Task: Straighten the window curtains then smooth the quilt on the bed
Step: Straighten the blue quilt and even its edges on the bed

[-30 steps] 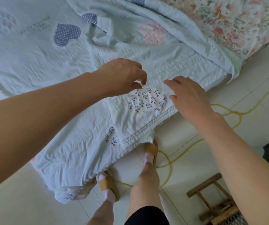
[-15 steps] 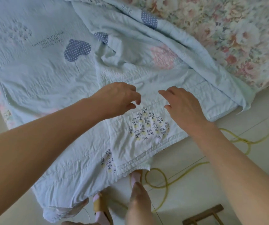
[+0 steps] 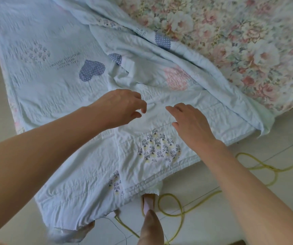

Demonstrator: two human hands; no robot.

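A pale blue quilt (image 3: 53, 82) with heart patches lies rumpled over the bed, with one flap folded back across its middle and a corner hanging off the near edge. My left hand (image 3: 122, 106) hovers just above the folded flap, fingers loosely curled and holding nothing. My right hand (image 3: 190, 121) is beside it, palm down, fingers spread over the quilt near a flower-print patch (image 3: 159, 147). No curtains are in view.
A floral sheet (image 3: 239, 41) covers the bed at the upper right. A yellow cord (image 3: 177, 206) loops over the tiled floor by the bed's near edge. My leg and a slippered foot (image 3: 149, 206) stand against the hanging quilt.
My left hand has let go of its pinch on the quilt and opened. Both hands have moved farther up the quilt, away from the flower patch, as my view shifted toward the bed.
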